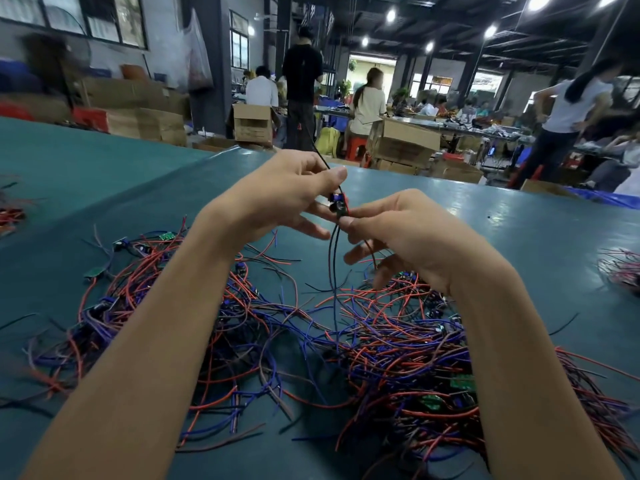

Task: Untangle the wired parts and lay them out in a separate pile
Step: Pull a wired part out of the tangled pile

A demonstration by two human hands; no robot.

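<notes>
A small wired part (337,204), dark with blue and red bits, is held up above the green table (519,230). My left hand (277,199) pinches it from the left, thumb on top, with a black wire running up past the thumb. My right hand (405,233) pinches its lower end from the right. Thin dark wires (333,265) hang from the part down into the big tangle of red, blue and black wires (363,344) with small green boards that covers the table in front of me.
A looser spread of wired parts (138,271) lies to the left. Smaller wire heaps sit at the far left edge (10,216) and far right edge (620,268). Beyond the table are cardboard boxes (401,140) and several people at workbenches.
</notes>
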